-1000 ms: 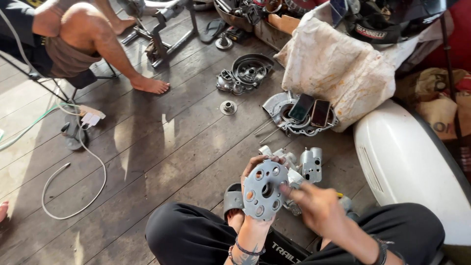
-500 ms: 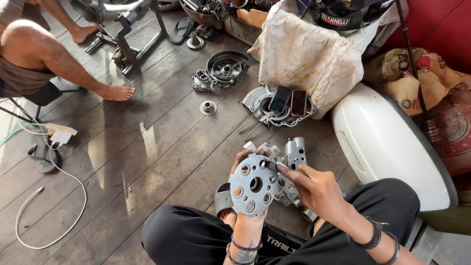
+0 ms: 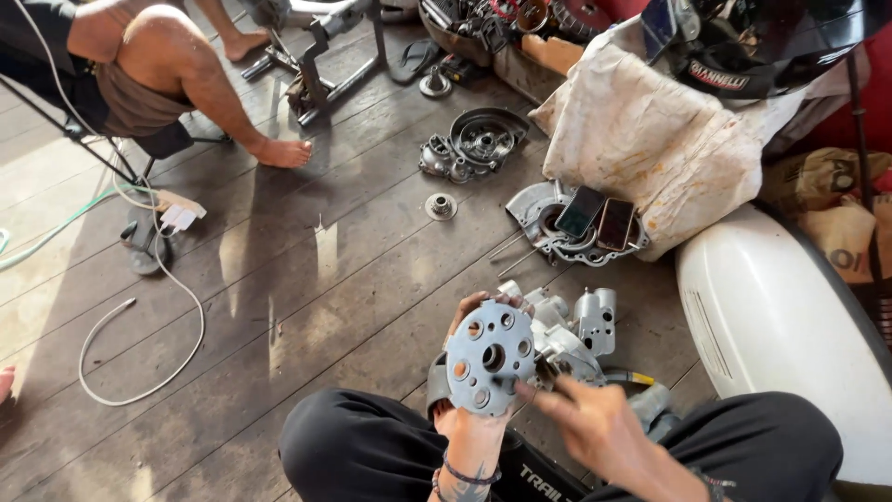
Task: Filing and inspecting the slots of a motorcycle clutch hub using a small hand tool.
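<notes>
Left hand (image 3: 474, 409) gripped a round grey clutch plate (image 3: 491, 357) upright at lower centre of the frame.
Right hand (image 3: 595, 423), fingers loosely curled and holding nothing, touched the plate's right edge. The left palm was hidden behind the plate; grey engine castings (image 3: 576, 330) lay just beyond on the plank floor (image 3: 307, 279).

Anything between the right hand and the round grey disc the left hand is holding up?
Nothing visible. The left hand holds the round grey disc upright from behind. The right hand is beside it, fingertips already at its lower right edge. The engine parts lie behind the disc, not between.
</notes>
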